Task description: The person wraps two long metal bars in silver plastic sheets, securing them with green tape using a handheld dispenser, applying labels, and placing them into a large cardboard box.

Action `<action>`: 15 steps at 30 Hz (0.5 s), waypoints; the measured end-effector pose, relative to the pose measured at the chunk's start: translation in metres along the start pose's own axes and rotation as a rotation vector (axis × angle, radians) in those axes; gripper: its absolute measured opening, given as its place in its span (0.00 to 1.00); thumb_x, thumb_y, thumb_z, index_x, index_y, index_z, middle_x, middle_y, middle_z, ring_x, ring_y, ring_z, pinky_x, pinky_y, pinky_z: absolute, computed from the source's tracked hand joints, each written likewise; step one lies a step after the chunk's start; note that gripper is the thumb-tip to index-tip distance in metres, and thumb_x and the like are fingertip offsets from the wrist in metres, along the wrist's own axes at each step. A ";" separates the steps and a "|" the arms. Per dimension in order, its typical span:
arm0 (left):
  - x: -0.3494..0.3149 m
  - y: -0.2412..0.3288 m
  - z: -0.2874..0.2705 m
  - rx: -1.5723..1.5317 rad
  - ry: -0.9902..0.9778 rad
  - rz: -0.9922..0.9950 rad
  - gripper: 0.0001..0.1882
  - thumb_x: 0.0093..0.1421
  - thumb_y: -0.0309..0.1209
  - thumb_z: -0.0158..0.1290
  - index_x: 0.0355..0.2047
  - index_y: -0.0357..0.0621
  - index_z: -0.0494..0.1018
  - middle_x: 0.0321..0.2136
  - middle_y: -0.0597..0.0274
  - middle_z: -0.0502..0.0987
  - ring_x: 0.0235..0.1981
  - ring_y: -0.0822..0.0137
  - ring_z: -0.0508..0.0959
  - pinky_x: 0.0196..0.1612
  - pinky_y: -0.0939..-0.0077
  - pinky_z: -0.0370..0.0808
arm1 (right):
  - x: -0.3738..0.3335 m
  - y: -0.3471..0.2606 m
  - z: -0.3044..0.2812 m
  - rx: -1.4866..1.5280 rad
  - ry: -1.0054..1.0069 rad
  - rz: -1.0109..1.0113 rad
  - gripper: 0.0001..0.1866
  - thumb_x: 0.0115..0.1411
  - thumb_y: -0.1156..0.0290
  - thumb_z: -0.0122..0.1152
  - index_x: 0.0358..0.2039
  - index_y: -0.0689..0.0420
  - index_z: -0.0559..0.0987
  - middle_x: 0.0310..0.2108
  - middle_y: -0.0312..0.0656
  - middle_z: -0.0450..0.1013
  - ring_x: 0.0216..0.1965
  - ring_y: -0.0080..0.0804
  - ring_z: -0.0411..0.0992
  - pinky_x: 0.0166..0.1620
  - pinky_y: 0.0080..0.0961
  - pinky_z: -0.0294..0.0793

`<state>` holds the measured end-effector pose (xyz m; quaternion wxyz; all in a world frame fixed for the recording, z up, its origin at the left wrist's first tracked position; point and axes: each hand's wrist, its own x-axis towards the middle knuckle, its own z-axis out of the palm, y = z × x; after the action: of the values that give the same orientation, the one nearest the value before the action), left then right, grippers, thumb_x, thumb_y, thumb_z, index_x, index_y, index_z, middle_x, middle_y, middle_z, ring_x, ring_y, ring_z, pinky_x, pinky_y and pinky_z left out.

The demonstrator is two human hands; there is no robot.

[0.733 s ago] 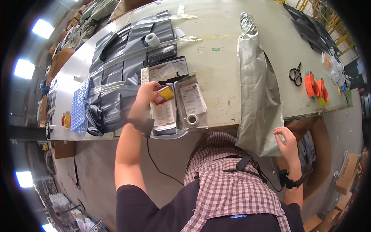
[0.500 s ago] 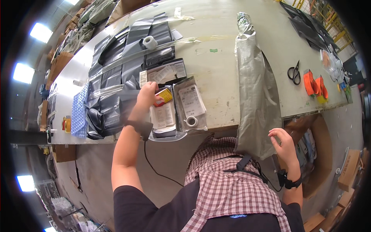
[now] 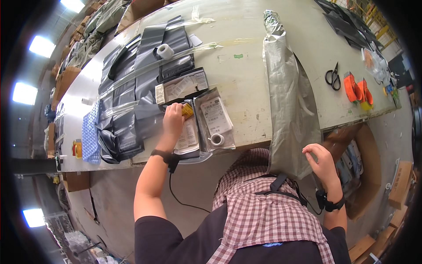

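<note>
My left hand (image 3: 173, 122) is over a tray of printed papers (image 3: 187, 134) at the table's front edge. Its fingers are closed beside a small yellow-and-red packet (image 3: 187, 111); what they pinch, if anything, is hidden. A clear-covered tray (image 3: 215, 114) with labels and a white tape roll (image 3: 216, 139) lies just right of it. My right hand (image 3: 321, 162) hovers past the front edge, loosely curled, thumb and forefinger apart, holding nothing. Close to its left, a long silver-grey sleeve bag (image 3: 290, 97) stretches across the table and droops over the edge.
Black plastic bags (image 3: 132, 83) lie taped on the left, with a tape roll (image 3: 165, 51) on top. Bubble wrap (image 3: 91, 134) hangs at the left edge. Black scissors (image 3: 333, 78) and orange tape dispensers (image 3: 357, 90) sit on the right. A cardboard box (image 3: 367, 171) stands below.
My left hand has shifted slightly right and nearer me, beside the yellow-and-red packet. My right hand has hardly moved. The whole view has shifted slightly.
</note>
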<state>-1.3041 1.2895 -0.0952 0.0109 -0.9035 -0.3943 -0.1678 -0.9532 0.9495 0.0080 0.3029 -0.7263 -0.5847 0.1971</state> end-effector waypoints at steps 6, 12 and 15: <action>-0.012 -0.008 -0.003 -0.139 0.074 -0.019 0.18 0.41 0.20 0.57 0.36 0.40 0.68 0.37 0.56 0.69 0.42 0.53 0.69 0.46 0.65 0.68 | -0.003 0.004 0.002 0.018 -0.019 0.016 0.04 0.51 0.80 0.55 0.30 0.61 0.74 0.31 0.44 0.73 0.35 0.39 0.72 0.39 0.29 0.70; -0.016 -0.010 -0.007 -0.105 0.068 0.001 0.17 0.40 0.21 0.58 0.33 0.40 0.68 0.36 0.57 0.69 0.40 0.54 0.70 0.44 0.65 0.68 | -0.004 0.002 0.008 0.037 -0.042 -0.004 0.04 0.52 0.79 0.56 0.29 0.61 0.75 0.31 0.44 0.73 0.35 0.40 0.72 0.39 0.29 0.70; -0.014 -0.008 -0.012 -0.069 0.080 -0.019 0.17 0.40 0.21 0.59 0.32 0.40 0.68 0.36 0.56 0.69 0.39 0.54 0.70 0.43 0.65 0.69 | -0.005 0.002 0.009 0.023 -0.050 -0.019 0.03 0.52 0.78 0.56 0.29 0.61 0.75 0.30 0.44 0.73 0.34 0.40 0.72 0.39 0.30 0.71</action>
<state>-1.3221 1.2831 -0.0892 -0.0060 -0.8921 -0.3962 -0.2172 -0.9585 0.9467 0.0000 0.2984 -0.7120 -0.5966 0.2192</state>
